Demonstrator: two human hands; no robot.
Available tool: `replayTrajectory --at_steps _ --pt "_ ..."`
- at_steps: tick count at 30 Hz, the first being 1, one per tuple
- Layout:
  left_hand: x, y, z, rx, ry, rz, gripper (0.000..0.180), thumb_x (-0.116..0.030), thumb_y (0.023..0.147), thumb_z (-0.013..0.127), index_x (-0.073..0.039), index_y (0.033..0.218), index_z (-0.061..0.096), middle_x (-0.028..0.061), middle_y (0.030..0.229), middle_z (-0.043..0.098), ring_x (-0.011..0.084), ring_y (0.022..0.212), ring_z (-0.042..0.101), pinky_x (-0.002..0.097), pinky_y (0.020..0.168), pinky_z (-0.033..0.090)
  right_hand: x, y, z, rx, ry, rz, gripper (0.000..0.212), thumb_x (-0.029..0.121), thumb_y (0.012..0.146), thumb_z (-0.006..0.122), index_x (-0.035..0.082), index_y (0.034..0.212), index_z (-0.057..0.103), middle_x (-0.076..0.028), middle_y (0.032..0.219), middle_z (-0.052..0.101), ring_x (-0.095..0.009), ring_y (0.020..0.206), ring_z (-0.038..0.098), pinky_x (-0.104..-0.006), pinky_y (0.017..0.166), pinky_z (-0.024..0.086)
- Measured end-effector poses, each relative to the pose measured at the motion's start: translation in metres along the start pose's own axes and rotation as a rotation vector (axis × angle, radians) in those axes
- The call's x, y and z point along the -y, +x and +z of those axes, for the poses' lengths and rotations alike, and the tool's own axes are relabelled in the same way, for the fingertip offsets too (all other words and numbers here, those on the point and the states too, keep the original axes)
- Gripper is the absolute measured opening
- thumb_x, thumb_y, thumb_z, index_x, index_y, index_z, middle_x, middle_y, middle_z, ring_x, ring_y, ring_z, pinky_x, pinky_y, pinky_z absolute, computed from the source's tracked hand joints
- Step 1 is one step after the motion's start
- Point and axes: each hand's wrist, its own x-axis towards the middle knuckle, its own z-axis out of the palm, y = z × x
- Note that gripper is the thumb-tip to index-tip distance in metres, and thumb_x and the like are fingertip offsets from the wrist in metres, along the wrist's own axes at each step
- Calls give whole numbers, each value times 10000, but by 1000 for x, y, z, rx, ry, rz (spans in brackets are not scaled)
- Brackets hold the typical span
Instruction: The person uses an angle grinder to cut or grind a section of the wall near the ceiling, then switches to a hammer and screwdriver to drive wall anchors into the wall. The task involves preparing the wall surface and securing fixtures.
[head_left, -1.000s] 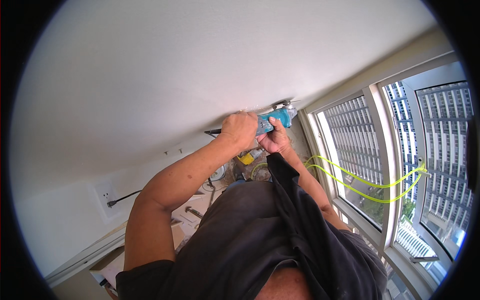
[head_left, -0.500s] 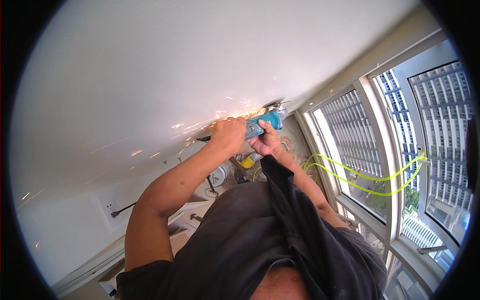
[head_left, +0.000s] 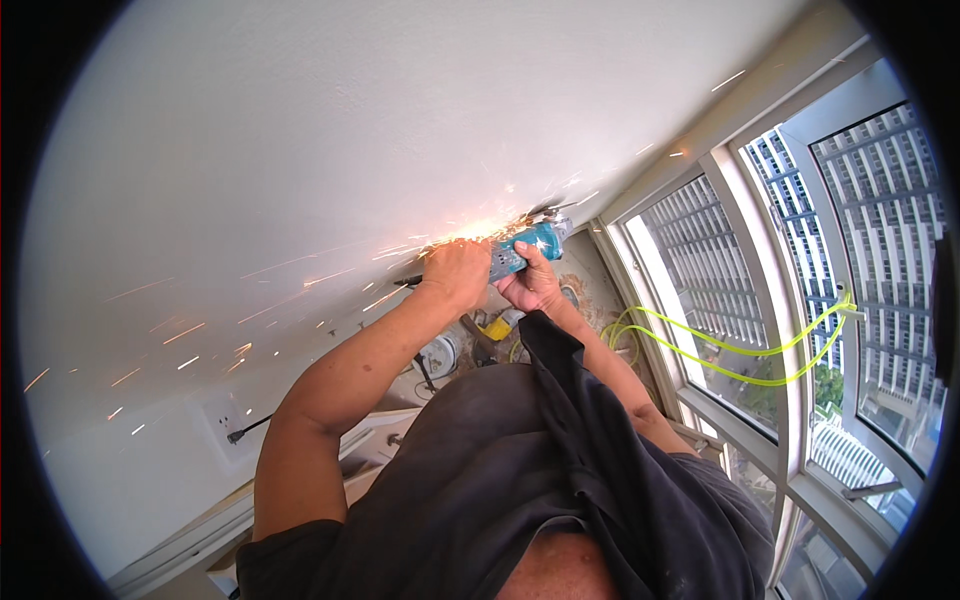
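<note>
A teal angle grinder (head_left: 540, 240) lies level between my hands, its head close against the white wall (head_left: 330, 120). My left hand (head_left: 458, 272) is wrapped round the rear of its body. Further forward, my right hand (head_left: 534, 282) grips the body from below, its thumb up on the teal casing. Bright sparks (head_left: 480, 232) pour from the wall side of the tool and fly left past my left hand. The disc and the spot it touches are mostly hidden by glare and by the tool.
Yellow-green cable (head_left: 720, 350) loops from the window frame (head_left: 765, 290) on the right. Below the tool stand a white bucket (head_left: 437, 357) and a yellow object (head_left: 497, 327) amid dusty clutter. A plug with black cord sits in a wall socket (head_left: 228, 425) at lower left.
The sparks are brighter and spread wider, to the left and up to the right. Both hands keep their grip on the angle grinder, almost unmoved; the view has shifted slightly.
</note>
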Motion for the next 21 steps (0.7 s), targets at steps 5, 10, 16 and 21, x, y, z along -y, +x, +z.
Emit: replayTrajectory --at_steps 5,10,16,21 --pt "6 -2 10 -31 34 -8 341 -83 754 696 30 1075 666 229 933 736 381 890 750 477 797 607 -5 3 -5 29 7 9 433 169 884 755 36 1270 610 -143 1265 708 -316 1179 680 -517 1098 494" --pt "8 -7 5 -47 37 3 342 -92 753 703 44 1062 649 243 947 729 382 864 743 474 783 605 -8 -1 4 40 13 12 459 169 887 752 29 1294 592 -154 1271 704 -325 1188 676 -530 1101 494" --pt "10 -15 2 -59 73 13 339 -90 752 698 44 1056 631 248 969 718 391 901 736 465 784 604 -13 -3 11 23 10 8 458 167 892 745 30 1299 586 -162 1276 699 -331 1194 673 -531 1101 497" --pt "12 -14 9 -71 55 -2 358 -82 748 694 40 1079 632 247 993 719 389 917 736 461 799 606 -14 -6 15 7 -8 5 439 172 895 745 32 1282 592 -162 1269 700 -328 1191 674 -528 1096 501"
